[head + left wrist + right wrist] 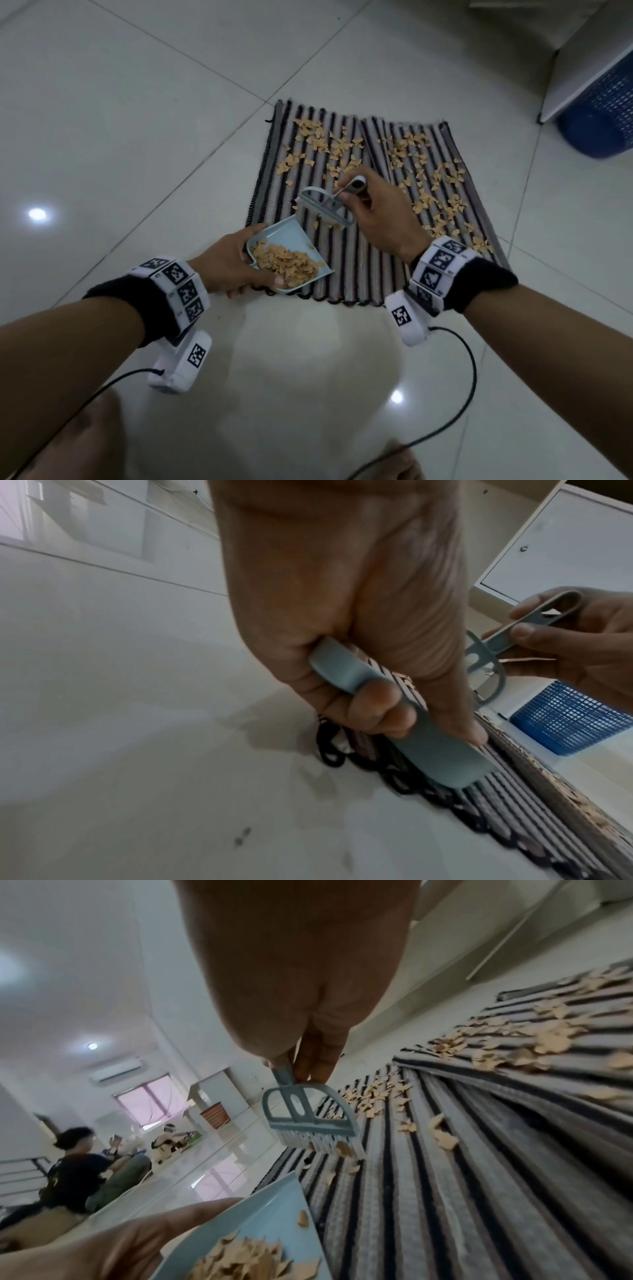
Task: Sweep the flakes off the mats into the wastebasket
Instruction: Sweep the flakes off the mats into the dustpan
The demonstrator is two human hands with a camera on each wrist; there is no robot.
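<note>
Blue dustpan (pixel 291 253) gripped by left hand (pixel 226 262); right hand (pixel 380 212) fingers pinch brush (pixel 325 205)

A large indoor room, seemingly in a home or a shared hall: a glossy white tiled floor (pixel 137 102) runs throughout. Well beyond the striped mats (pixel 479 1150), people (pixel 78 1172) sit on that floor beneath a curtained window (pixel 150 1102) and a wall air conditioner (pixel 114 1072).

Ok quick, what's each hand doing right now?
Left hand: closed, holding the dustpan.
Right hand: closed, holding the brush by its handle.
</note>
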